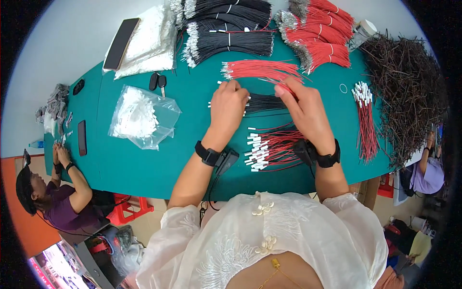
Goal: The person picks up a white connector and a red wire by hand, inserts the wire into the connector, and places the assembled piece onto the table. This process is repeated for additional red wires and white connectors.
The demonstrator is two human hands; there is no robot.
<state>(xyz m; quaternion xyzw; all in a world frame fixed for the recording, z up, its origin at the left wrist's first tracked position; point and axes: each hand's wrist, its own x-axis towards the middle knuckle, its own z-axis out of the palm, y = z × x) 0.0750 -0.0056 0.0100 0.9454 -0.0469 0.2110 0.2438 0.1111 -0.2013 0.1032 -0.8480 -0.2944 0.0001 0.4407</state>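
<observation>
My left hand (227,107) is closed, fingertips pinched on a small white connector (220,82) that peeks out at their left side. My right hand (304,106) pinches a red wire (287,88) between thumb and fingers; its end points toward the left hand. Under and between the hands lies a bundle of black wires (265,103), partly hidden. Just beyond them is a loose row of red wires (257,70) with bare silvery ends. Closer to me, red and black wires with white connectors (258,151) form a pile.
Bundled black wires (240,44) and red wires (327,53) lie at the back of the green table (192,178). At left are a bag of white connectors (139,118), keys (158,83) and phones (82,137). Right: a connector-ended bundle (366,125), a dark wire heap (406,91). Another person (62,192) sits left.
</observation>
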